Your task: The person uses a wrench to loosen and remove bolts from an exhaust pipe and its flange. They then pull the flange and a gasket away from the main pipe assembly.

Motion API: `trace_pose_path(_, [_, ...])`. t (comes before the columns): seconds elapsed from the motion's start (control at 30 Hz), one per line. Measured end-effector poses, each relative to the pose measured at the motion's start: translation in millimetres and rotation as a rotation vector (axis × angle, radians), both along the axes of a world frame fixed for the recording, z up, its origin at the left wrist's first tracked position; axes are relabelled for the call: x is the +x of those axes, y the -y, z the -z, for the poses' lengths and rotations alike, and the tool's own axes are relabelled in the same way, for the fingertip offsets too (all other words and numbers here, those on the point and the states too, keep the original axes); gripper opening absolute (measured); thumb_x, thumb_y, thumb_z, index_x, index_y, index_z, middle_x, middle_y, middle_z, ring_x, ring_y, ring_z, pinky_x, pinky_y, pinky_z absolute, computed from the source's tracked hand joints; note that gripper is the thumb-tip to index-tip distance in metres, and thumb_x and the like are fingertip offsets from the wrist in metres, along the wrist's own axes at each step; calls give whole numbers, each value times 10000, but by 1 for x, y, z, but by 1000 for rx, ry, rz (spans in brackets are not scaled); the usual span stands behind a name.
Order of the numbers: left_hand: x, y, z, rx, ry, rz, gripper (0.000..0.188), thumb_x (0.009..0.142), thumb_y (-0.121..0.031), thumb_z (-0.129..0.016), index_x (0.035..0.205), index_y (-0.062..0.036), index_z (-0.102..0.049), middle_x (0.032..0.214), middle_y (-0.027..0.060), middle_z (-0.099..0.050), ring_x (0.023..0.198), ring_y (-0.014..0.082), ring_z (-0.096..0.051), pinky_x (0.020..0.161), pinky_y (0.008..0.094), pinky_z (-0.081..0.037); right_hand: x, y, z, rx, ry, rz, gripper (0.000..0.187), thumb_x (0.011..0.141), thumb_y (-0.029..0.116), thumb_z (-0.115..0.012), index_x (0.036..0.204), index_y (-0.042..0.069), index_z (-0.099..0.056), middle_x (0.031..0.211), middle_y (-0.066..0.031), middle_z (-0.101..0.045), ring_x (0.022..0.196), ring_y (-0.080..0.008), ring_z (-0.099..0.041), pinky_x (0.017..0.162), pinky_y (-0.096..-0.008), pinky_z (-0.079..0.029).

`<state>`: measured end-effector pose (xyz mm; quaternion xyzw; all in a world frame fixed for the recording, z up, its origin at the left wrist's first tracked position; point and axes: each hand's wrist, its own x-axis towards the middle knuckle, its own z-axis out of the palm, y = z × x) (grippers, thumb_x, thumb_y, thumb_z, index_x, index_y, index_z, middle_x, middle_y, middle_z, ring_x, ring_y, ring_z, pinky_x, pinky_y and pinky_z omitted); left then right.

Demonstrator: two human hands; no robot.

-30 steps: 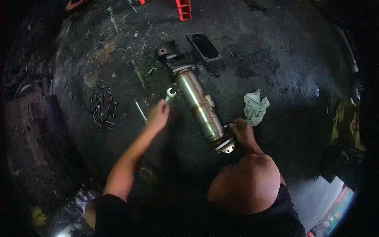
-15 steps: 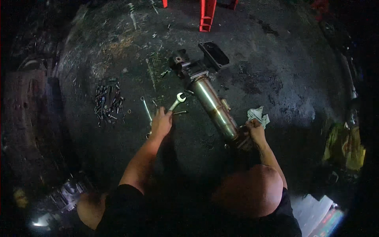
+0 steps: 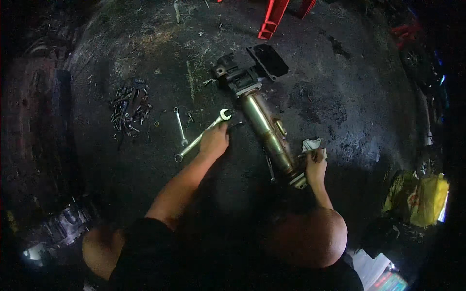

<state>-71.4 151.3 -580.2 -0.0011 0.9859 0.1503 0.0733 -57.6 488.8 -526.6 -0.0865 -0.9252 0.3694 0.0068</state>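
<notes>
A shiny metal cylinder (image 3: 264, 126) lies slantwise on the floor, with a dark cast housing (image 3: 238, 72) and a flat black flange plate (image 3: 270, 61) at its far end. My right hand (image 3: 316, 165) is closed on a whitish cloth (image 3: 311, 144) beside the near end. My left hand (image 3: 214, 141) is closed beside a large combination wrench (image 3: 196, 141) lying on the floor. A thin metal rod (image 3: 236, 124) pokes out from its fingertips; the rest is hidden. Left of the large wrench lies a smaller wrench (image 3: 180, 127).
Loose bolts (image 3: 128, 111) lie heaped at the left, near a small ring (image 3: 156, 124). Another slim tool (image 3: 270, 167) rests beside the cylinder. Red stand legs (image 3: 273, 19) rise at the far side. A yellow bag (image 3: 429, 200) sits right; a metal engine part (image 3: 68, 225) lies lower left.
My left hand has shifted right, off the large wrench, and the thin rod has moved with it. The right hand stays at the cylinder's near end with the cloth. The view has shifted slightly.
</notes>
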Motion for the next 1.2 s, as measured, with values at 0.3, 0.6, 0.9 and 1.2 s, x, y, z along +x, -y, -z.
trace_pose_path(0.3, [15, 37, -14, 288, -264, -291, 176, 868, -183, -522, 966, -36, -516, 830, 210, -608, 792, 415, -583, 658, 492, -444, 66, 37, 49, -128, 182, 279, 176, 857, 139, -575, 922, -21, -537, 789, -190, -625, 741, -321, -625, 671, -378, -468])
trace_pose_path(0.6, [17, 17, -4, 444, -183, -488, 195, 867, -202, -567, 973, -47, -512, 817, 214, -605, 790, 417, -594, 654, 462, -436, 60, 52, 18, -33, 131, 230, 153, 863, 133, -571, 886, 4, -493, 821, -219, -600, 746, -430, -579, 658, -420, -459])
trace_pose_path(0.9, [18, 97, 13, 401, -328, -799, 301, 879, -290, -482, 986, -20, -558, 928, 238, -614, 859, 422, -582, 751, 456, -437, 95, 82, 36, -172, -83, 115, 197, 820, 78, -609, 968, 9, -499, 777, -145, -552, 647, -284, -564, 611, -372, -458])
trace_pose_path(1.2, [50, 131, 29, 412, -333, -1090, 346, 890, -141, -451, 1210, -24, -514, 1085, 196, -607, 946, 327, -604, 813, 413, -460, 111, 74, 44, 178, -246, -611, 340, 741, 216, -689, 932, 26, -482, 772, -147, -554, 659, -339, -584, 559, -412, -473])
